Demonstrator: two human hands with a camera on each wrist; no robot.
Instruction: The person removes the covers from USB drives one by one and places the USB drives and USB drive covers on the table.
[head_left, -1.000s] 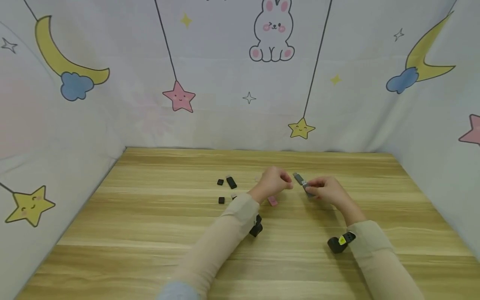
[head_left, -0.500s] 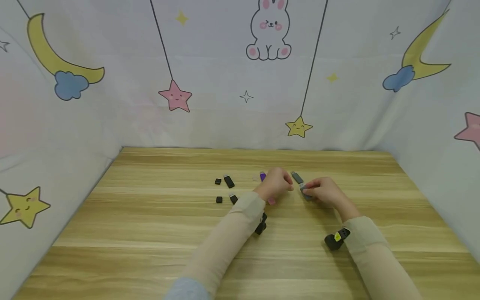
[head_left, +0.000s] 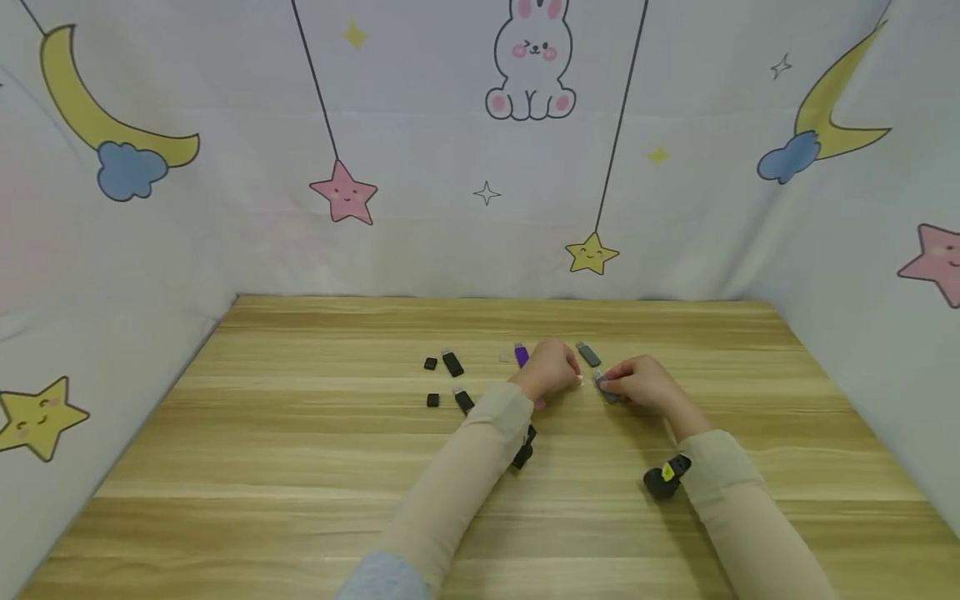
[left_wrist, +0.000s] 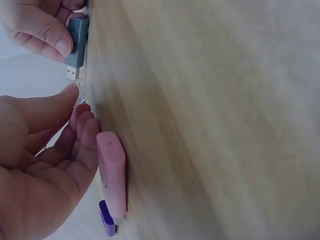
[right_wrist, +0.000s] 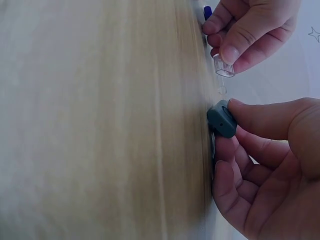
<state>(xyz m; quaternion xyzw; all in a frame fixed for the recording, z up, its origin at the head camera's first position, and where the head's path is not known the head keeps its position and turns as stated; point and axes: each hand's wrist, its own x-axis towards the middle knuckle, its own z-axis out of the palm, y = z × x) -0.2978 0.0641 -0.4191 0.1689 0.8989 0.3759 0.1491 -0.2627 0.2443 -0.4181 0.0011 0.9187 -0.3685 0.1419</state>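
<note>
My right hand (head_left: pixel 643 385) pinches a grey-green USB flash drive (right_wrist: pixel 222 120) between thumb and fingers, low over the wooden table. Its metal plug (left_wrist: pixel 72 72) points toward the other hand. Opposite it, my left hand (head_left: pixel 553 368) holds a small clear cap (right_wrist: pixel 224 66) at its fingertips, with the cap close in front of the plug. A pink flash drive (left_wrist: pixel 112 170) lies beside the left hand's fingers, mostly hidden by that hand in the head view. Just beyond lies a purple flash drive (head_left: pixel 521 355), partly covered by the same hand.
Behind the right hand, a second grey flash drive (head_left: pixel 588 354) lies on the table (head_left: pixel 337 450). Two black flash drives (head_left: pixel 452 363) are on the left, with two black caps (head_left: pixel 431 363) beside them. Another clear cap (head_left: pixel 504 356) lies near the purple drive. A printed cloth (head_left: pixel 420 250) encloses the table.
The right hand has drawn its flash drive slightly away from the other grey one. The left hand has shifted a little rightward, uncovering the purple drive. The head view has turned slightly right.
</note>
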